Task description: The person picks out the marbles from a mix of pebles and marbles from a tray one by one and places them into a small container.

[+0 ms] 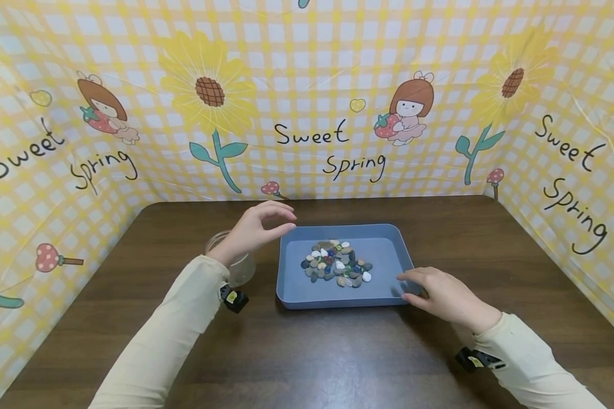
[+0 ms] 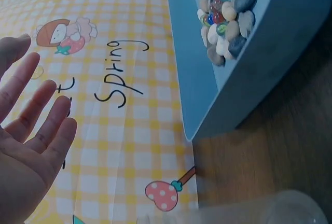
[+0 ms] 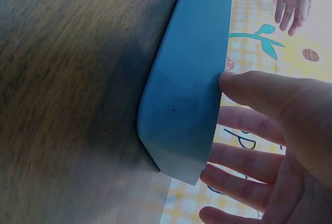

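Pebbles [image 1: 336, 264] in grey, tan, white and a few glassy blue and red ones lie heaped in a loose pile at the middle of a blue tray [image 1: 291, 284]; the pile is slightly longer left to right than near to far, and the tray's long axis likewise runs left to right across the brown table [image 1: 307, 358]; the tray is shallow, rectangular, with rounded corners and a low raised rim. At the left, a clear jar [image 1: 240, 267] stands just beside the tray's left edge, partly hidden behind the left hand [image 1: 256, 230]; that hand hovers above the jar and the tray's far left corner, fingers relaxed and spread, gripping nothing; the left wrist view shows the palm open with the pebbles [image 2: 225, 11] well beyond the fingertips. At the right, the right hand [image 1: 440, 295] rests at the tray's near right corner, fingers extended and loosely spread, thumb touching the rim [image 3: 197, 94]; the pebbles lie between the two hands, touched by neither.
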A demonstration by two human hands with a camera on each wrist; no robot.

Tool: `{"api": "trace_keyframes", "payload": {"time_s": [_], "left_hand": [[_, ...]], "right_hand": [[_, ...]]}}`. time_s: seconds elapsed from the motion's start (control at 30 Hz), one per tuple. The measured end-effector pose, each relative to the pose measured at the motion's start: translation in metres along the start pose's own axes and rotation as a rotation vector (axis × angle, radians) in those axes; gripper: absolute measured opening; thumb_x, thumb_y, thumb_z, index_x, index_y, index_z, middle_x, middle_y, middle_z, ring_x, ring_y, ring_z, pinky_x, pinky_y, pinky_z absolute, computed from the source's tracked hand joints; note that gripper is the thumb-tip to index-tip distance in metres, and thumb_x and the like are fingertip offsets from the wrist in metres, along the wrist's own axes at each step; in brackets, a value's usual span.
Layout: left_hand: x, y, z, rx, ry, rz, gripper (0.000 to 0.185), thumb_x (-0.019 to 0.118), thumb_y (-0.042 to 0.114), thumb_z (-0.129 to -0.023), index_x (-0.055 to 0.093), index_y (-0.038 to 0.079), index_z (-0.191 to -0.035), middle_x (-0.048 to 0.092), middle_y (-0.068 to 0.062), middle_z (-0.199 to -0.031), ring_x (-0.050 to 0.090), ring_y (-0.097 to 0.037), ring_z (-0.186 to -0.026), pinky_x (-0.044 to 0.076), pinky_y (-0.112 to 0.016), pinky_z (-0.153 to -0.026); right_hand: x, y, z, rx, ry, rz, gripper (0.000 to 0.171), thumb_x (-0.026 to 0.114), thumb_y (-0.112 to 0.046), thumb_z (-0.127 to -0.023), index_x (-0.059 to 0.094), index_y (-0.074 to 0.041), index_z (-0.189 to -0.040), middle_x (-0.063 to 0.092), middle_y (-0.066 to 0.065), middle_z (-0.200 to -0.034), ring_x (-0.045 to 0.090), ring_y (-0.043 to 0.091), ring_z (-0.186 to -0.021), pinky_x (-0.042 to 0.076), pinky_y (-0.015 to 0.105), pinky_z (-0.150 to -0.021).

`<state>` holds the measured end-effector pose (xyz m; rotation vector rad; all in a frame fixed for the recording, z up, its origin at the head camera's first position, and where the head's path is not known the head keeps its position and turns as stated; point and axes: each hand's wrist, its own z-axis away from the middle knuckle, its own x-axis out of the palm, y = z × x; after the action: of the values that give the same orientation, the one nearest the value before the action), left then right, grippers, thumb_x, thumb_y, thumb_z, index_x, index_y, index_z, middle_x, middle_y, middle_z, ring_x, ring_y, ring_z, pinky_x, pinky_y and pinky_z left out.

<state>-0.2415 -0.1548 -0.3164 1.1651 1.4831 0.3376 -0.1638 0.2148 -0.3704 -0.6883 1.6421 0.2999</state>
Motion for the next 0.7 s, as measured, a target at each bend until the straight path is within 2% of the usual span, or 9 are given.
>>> {"api": "trace_keyframes", "payload": {"time_s": [0.23, 0.7], "left_hand": [[0.011, 0.0, -0.009, 0.044, -0.017, 0.006, 0.019, 0.067, 0.017, -0.086, 0.068, 0.007, -0.102, 0.06, -0.01, -0.121, 0.055, -0.023, -0.116, 0.044, -0.04, -0.102], [0.03, -0.002, -0.028, 0.017, -0.076, 0.051, 0.022, 0.065, 0.018, -0.088, 0.067, 0.007, -0.106, 0.062, -0.009, -0.118, 0.057, -0.021, -0.113, 0.045, -0.039, -0.1]], "right_hand": [[0.0, 0.0, 0.0, 0.002, 0.0, 0.003, 0.035, 0.068, -0.023, -0.084, 0.065, -0.006, -0.114, 0.068, 0.009, -0.111, 0.064, 0.027, -0.104, 0.052, 0.044, -0.086], [0.001, 0.001, 0.0, 0.012, -0.001, -0.005, 0.036, 0.068, -0.023, -0.084, 0.064, -0.006, -0.116, 0.067, 0.011, -0.113, 0.063, 0.029, -0.105, 0.051, 0.045, -0.087]]}}
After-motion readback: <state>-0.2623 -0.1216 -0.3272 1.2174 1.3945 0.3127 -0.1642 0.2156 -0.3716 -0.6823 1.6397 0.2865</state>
